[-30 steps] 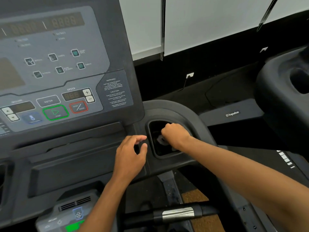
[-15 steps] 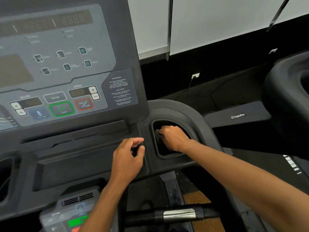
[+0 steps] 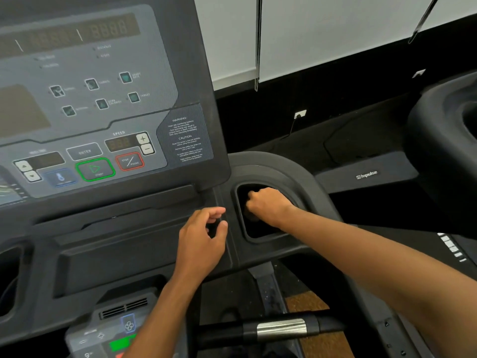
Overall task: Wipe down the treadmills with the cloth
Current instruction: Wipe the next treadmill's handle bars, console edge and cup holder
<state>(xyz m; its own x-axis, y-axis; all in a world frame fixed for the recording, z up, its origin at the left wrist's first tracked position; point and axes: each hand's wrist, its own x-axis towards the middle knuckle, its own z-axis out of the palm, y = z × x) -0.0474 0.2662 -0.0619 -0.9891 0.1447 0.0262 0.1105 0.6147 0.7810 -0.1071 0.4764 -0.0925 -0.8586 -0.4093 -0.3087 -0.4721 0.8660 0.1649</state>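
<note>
1. Crossing the bottom of the view, nearer than the cup holder (image 3: 263, 239), a black handlebar (image 3: 232, 332) carries a metal grip sensor (image 3: 281, 329); a small fan panel (image 3: 124, 329) with a green light sits to the cup holder's near left.
2. The left hand (image 3: 204, 244) hovers just left of the cup holder, over the dark shelf of the treadmill (image 3: 116, 254). Its fingers are loosely curled, thumb and forefinger close together, grasping nothing.
3. The right hand (image 3: 268, 206) is down inside the cup holder, clenched into a fist with the knuckles up.
4. The cloth is not visible; whether the fist is wrapped around it inside the recess cannot be told.
5. Beyond and left of the cup holder rises the console (image 3: 108, 81), with a green-ringed start button (image 3: 95, 169) and a red-ringed stop button (image 3: 129, 161).
6. Right of the cup holder stands a second treadmill (image 3: 438, 140), well apart.
7. Farthest beyond the cup holder are a wall socket (image 3: 299, 114) and a white wall (image 3: 335, 34).
</note>
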